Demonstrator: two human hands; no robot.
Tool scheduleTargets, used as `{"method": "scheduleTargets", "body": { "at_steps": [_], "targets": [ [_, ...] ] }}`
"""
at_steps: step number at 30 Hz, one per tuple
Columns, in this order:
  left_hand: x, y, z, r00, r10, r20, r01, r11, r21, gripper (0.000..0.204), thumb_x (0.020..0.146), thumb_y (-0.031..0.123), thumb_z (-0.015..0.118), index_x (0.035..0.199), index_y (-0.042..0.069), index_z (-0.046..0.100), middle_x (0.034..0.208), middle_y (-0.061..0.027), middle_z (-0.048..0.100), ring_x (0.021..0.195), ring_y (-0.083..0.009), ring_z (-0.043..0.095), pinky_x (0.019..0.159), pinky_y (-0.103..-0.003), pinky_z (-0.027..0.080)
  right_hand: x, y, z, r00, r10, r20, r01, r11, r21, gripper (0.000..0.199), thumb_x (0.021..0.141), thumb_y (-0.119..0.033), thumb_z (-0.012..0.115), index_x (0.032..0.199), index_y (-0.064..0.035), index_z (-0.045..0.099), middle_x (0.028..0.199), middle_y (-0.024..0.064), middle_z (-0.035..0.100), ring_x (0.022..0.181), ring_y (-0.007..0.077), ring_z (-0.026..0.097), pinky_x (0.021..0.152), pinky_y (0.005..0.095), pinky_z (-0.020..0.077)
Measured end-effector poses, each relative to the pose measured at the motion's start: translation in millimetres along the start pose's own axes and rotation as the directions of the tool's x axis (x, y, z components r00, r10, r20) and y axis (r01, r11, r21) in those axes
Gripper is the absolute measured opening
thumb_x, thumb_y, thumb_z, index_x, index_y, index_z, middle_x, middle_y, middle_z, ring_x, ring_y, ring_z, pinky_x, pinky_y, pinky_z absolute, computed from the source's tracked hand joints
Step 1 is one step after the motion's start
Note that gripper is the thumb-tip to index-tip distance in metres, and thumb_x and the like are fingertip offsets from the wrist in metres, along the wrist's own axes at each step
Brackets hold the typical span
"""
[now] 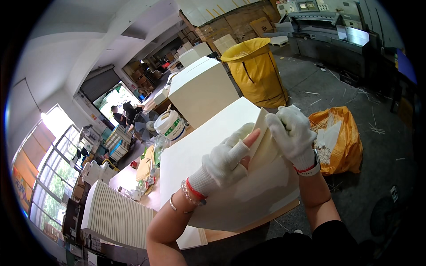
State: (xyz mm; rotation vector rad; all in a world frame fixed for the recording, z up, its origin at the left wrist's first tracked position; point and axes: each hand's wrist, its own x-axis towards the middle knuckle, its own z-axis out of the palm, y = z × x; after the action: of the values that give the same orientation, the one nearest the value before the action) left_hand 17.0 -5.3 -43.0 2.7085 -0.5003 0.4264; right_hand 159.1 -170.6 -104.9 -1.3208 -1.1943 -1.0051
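A thick stack of white paper sheets [202, 137] lies before me, its upper sheets lifted and curled at the right corner. My left hand [226, 159], in a white knit glove that leaves two fingertips bare, rests against the sheets beside this corner. Its bare fingertips are apart, with nothing visible gripped between them. My right hand [293, 133], in a matching glove, is closed at the raised corner, its curled fingers against the sheet edge. The fingers themselves partly hide what they pinch.
A fanned stack of white sheets [120, 217] stands at left, near a white tub [169, 125] and a fan [145, 126]. Another tall white stack [204, 86] is behind. A yellow bin bag [257, 73] and an orange sack of paper strips [350, 142] stand right.
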Motion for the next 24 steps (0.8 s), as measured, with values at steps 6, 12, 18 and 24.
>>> {"method": "scheduleTargets", "body": {
  "at_steps": [6,12,18,24],
  "targets": [
    [3.2,0.2,0.3,0.999,-0.009,0.036,0.012,0.997,-0.072,0.045,0.074,0.003,0.079,0.116,0.007,0.064,0.129,-0.0153,0.056,0.110,-0.0311,0.060,0.091,-0.034,0.048,0.8,-3.3,0.1,0.988,0.151,-0.007,-0.151,0.988,0.034,0.015,0.085,-0.001,0.064,0.099,0.0009,0.065,0.070,0.0082,0.048,0.063,0.0224,0.051,0.056,0.0352,0.0418],
    [1.7,1.9,2.7,0.999,-0.013,-0.039,0.012,0.999,-0.046,0.048,0.070,0.005,0.083,0.113,0.010,0.063,0.137,-0.0149,0.051,0.111,-0.0346,0.060,0.089,-0.037,0.051,-1.4,-1.4,1.4,0.992,0.128,-0.020,-0.126,0.991,0.052,0.013,0.085,-0.001,0.063,0.098,0.0012,0.065,0.070,0.0085,0.048,0.062,0.0226,0.051,0.056,0.0351,0.0417],
    [1.0,1.3,1.1,1.000,0.004,-0.011,-0.004,1.000,0.007,0.047,0.072,0.002,0.081,0.116,0.008,0.064,0.123,-0.0140,0.059,0.111,-0.0303,0.059,0.093,-0.034,0.047,0.4,-5.8,0.6,0.986,0.168,-0.011,-0.167,0.982,0.087,0.014,0.085,0.000,0.064,0.099,0.0018,0.064,0.071,0.0083,0.049,0.063,0.0221,0.051,0.056,0.0350,0.0420],
    [4.3,4.8,1.0,1.000,-0.013,0.013,0.014,0.997,-0.075,0.043,0.071,0.003,0.083,0.109,0.007,0.064,0.127,-0.0148,0.058,0.112,-0.0319,0.059,0.093,-0.035,0.048,-0.7,-1.7,-0.7,0.998,0.063,-0.019,-0.063,0.998,0.008,0.015,0.085,0.000,0.064,0.099,0.0021,0.064,0.072,0.0092,0.050,0.063,0.0226,0.052,0.055,0.0347,0.0421]
  ]
}}
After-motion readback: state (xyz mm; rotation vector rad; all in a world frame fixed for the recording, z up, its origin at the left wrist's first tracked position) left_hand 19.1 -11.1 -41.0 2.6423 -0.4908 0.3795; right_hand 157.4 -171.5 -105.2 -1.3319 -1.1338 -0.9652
